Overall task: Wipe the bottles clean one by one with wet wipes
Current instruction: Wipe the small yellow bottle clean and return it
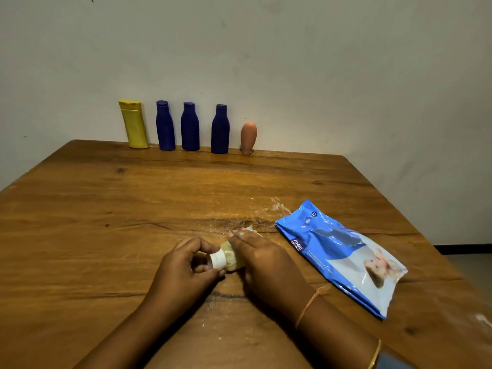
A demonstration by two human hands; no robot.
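A small pale yellow bottle [231,258] with a white cap [217,259] lies on its side on the wooden table [106,209], near the front middle. My left hand [186,267] pinches the white cap end. My right hand [263,262] lies over the bottle's body with a white wet wipe [249,230] under its fingers; most of the bottle and wipe is hidden. At the back against the wall stand a yellow bottle [134,125], three dark blue bottles [165,126] [190,127] [220,129] and a small peach bottle [248,137] standing cap down.
A blue and white wet-wipe pack [343,254] lies flat to the right of my right hand. White smears and wet streaks mark the wood around the hands. The table's right edge runs close behind the pack.
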